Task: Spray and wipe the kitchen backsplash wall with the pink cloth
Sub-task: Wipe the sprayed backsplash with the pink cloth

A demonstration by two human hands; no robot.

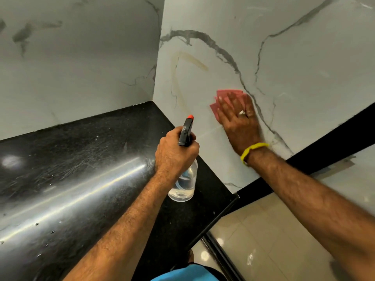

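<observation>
Pink cloth (222, 100) is lying flat under his right hand (239, 122) (fingers straight) on the wall (284, 57); his left hand (175, 152) is gripping the spray bottle (185, 179).

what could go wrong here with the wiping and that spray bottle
The pink cloth under the right hand sits right of the yellowish streak on the marble wall, so the stain may get missed. The left hand grips the spray bottle with its nozzle aimed toward the cloth hand, so a squeeze could wet it.
</observation>
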